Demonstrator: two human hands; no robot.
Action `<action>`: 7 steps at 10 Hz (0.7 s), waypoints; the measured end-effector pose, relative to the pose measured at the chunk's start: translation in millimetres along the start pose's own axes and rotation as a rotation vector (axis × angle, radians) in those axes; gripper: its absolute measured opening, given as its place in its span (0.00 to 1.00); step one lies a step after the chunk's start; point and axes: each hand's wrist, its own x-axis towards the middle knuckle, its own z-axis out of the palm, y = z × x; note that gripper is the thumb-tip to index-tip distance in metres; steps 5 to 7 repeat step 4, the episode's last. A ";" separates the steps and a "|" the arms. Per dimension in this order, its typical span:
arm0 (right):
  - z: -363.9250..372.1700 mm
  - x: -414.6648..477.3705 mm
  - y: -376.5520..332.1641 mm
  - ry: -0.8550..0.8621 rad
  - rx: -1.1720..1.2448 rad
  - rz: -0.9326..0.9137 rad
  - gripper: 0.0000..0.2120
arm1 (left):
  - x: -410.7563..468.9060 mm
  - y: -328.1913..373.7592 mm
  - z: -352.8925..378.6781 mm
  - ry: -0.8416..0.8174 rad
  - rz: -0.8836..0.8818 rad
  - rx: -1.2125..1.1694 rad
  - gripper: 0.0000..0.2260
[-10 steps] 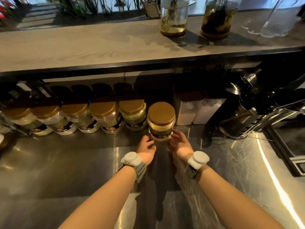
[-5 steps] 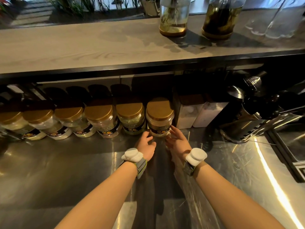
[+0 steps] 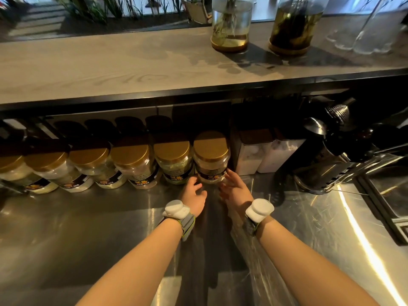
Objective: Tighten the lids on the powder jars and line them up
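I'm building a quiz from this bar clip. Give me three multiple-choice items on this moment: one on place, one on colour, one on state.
1. Where does the rightmost powder jar stand?
A. on the wooden shelf
B. at the right end of the jar row, beside the white containers
C. in the sink

2. What colour are the jar lids?
A. gold
B. red
C. white

3. What are the hands doing?
A. lifting the jar high
B. left hand and right hand low at the jar's base, fingers open
C. resting in pockets

Answers: B, it closes the row; A, all lids look gold; B, no closed grip shows.
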 end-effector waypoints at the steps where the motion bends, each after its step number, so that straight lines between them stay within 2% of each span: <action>1: 2.0 -5.4 -1.5 0.022 -0.020 -0.008 0.27 | -4.6 0.8 -2.9 -0.007 0.016 -0.022 0.25; 3: 14.1 -12.9 3.7 0.039 0.004 -0.027 0.22 | -23.7 4.7 -16.1 0.008 0.088 -0.094 0.23; 4: 18.2 -20.1 0.6 -0.072 0.006 -0.055 0.25 | -33.3 8.5 -27.8 0.022 0.100 -0.150 0.19; 7: 18.2 -20.1 0.6 -0.072 0.006 -0.055 0.25 | -33.3 8.5 -27.8 0.022 0.100 -0.150 0.19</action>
